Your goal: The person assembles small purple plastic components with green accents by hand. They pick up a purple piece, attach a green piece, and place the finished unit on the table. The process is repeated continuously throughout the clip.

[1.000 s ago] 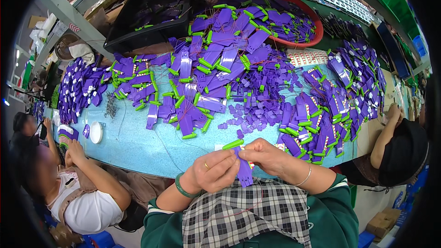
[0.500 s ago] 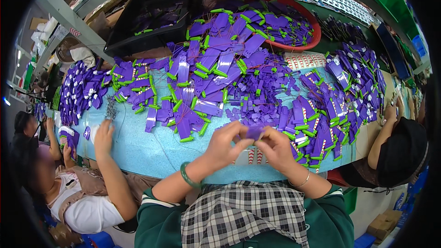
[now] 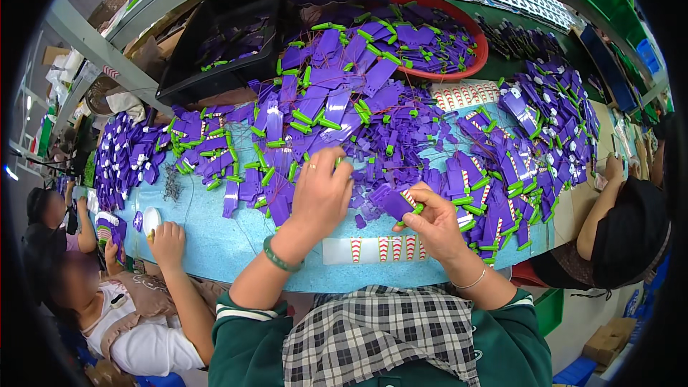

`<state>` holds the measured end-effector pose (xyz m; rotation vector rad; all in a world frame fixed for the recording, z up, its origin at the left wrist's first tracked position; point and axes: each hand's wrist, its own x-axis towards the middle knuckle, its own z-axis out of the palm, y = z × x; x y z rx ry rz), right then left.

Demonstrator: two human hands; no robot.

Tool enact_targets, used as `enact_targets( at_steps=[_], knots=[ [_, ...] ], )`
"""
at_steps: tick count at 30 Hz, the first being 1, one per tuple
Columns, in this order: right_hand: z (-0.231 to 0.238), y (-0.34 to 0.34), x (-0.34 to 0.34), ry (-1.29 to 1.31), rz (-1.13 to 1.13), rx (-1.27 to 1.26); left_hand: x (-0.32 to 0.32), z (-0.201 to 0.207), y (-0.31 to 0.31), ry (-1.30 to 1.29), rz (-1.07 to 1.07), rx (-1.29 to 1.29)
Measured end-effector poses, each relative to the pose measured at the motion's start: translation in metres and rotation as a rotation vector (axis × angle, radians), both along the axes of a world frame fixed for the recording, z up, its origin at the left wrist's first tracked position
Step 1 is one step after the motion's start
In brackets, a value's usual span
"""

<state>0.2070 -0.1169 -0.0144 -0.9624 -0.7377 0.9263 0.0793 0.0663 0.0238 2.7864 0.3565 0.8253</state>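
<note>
Left hand: the left hand point(image 3: 320, 193) reaches forward, palm down, fingers curled into the heap of flat purple plastic tags with green tips point(image 3: 315, 118); whether it grips one cannot be told.
Right hand: the right hand point(image 3: 432, 223) pinches a flat purple plastic piece with a green tip point(image 3: 398, 204) between thumb and fingers.
Under the hands: a white sticker strip with red-striped triangles point(image 3: 376, 249) lies on the pale blue bench point(image 3: 236, 240), just nearer than both hands.
Beyond: a round red plastic basin point(image 3: 479, 43) of purple pieces sits far behind the heap.
Left side: another person's hand point(image 3: 167, 241) rests on the bench.
</note>
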Motion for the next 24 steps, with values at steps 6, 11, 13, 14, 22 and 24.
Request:
enact_targets(
  at_steps=[6,11,13,14,22,24],
  knots=[
    [0.009,0.014,-0.014,-0.045,0.055,-0.035,-0.052,0.005,-0.037,-0.176,-0.115,-0.871],
    [0.01,0.006,-0.025,-0.317,-0.022,-0.128,-0.056,-0.018,-0.044,-0.537,-0.145,-1.487],
    [0.01,0.003,-0.026,-0.517,-0.09,-0.139,-0.06,-0.027,-0.046,-0.524,-0.118,-1.691],
    [0.004,0.002,-0.027,-0.586,-0.125,-0.136,-0.06,-0.029,-0.047,-0.525,-0.124,-1.687],
    [0.032,-0.007,-0.022,-0.91,0.013,-0.204,-0.077,-0.043,-0.05,-0.336,-0.06,-1.703],
    [0.042,-0.007,-0.012,-0.901,0.174,-0.27,-0.083,-0.04,-0.054,-0.246,-0.085,-1.706]
  ],
)
